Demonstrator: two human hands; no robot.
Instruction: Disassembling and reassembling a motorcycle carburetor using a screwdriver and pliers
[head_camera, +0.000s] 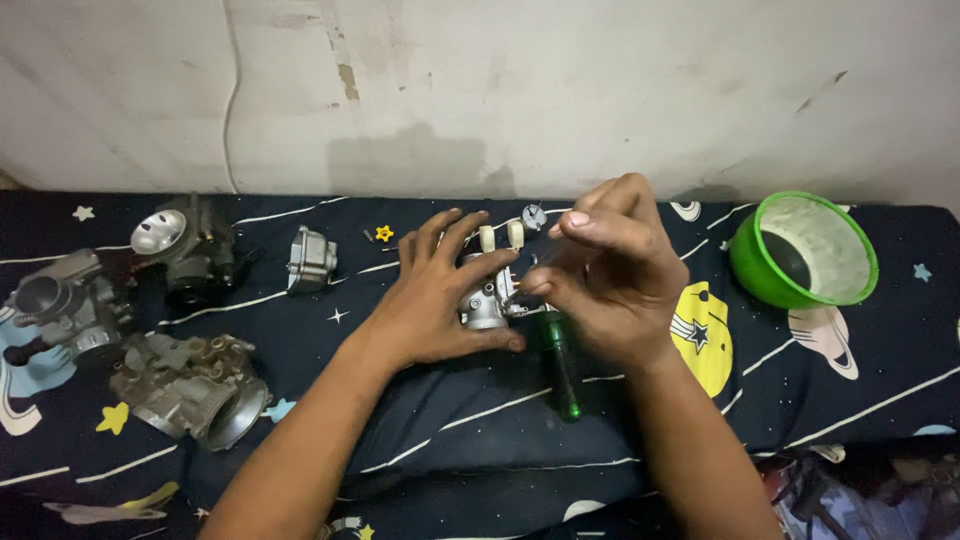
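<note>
My left hand (435, 300) wraps around a small metal carburetor body (487, 300) with two white floats on top, steadying it on the dark space-print cloth (300, 340). My right hand (610, 270) hovers just right of it, thumb and forefinger pinched at the part's right side; whatever they pinch is too small to see. A green-handled screwdriver (563, 372) lies on the cloth under my right hand, not gripped.
Several metal carburetor parts lie at left: a large body (190, 385), another (65, 305), one with a round mouth (190, 250), and a small bowl piece (310, 260). A green bowl (805, 250) stands at right. A white wall (500, 90) rises behind.
</note>
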